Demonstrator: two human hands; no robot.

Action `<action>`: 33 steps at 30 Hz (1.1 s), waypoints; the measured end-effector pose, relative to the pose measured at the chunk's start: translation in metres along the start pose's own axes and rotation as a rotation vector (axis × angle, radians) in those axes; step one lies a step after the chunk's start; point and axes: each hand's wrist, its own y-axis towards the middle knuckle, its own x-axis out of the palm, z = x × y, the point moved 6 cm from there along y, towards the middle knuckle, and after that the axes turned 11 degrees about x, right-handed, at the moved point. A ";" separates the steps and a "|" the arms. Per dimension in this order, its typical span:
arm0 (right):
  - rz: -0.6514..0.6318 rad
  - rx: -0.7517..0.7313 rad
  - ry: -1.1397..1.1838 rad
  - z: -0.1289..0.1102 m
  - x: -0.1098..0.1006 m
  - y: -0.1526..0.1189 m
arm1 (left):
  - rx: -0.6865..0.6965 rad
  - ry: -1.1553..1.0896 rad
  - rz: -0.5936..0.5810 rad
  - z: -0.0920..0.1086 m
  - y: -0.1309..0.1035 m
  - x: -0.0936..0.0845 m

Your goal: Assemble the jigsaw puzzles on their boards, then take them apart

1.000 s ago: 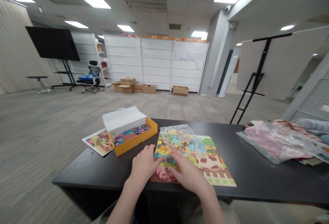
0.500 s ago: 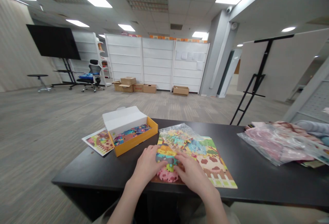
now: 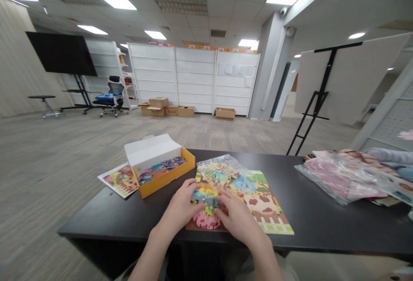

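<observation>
My left hand grips the left side of a cluster of brightly coloured puzzle pieces, thumb toward the middle. From the other side my right hand holds the same cluster, its fingers bent over the pieces. Pink, green, grey and yellow parts show between the hands; the outlines of single pieces are hard to make out. Beneath lies a farm-picture puzzle board with a brown-spotted cow and a white fence. A clear plastic bag rests on its upper part.
To the left an open yellow box holds several dark, colourful pieces, with a printed picture sheet partly under it. Bagged pink cloth lies on the black table at the right. A black stand rises behind.
The camera view has turned slightly, so everything sits a little farther left. Both hands stay at the same cluster of pieces, with only slight finger movement.
</observation>
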 end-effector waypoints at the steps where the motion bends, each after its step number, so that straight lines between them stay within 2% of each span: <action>1: -0.004 0.001 0.002 0.000 0.000 0.000 | 0.017 -0.004 -0.008 0.000 0.000 0.001; 14: -0.005 -0.011 0.012 -0.001 -0.001 0.000 | 0.037 0.078 -0.153 0.000 -0.002 -0.001; 19: 0.008 -0.016 0.012 0.001 0.000 0.001 | 0.058 0.056 -0.126 -0.002 -0.002 -0.007; 22: 0.012 -0.020 0.021 0.000 0.000 0.000 | 0.092 0.019 -0.085 0.003 -0.001 -0.008; 28: 0.002 -0.072 0.078 0.001 -0.004 -0.002 | 0.172 -0.031 -0.127 0.030 0.005 0.014; 33: 0.033 -0.026 0.046 0.012 -0.008 0.000 | 0.168 0.049 -0.156 0.037 0.007 0.025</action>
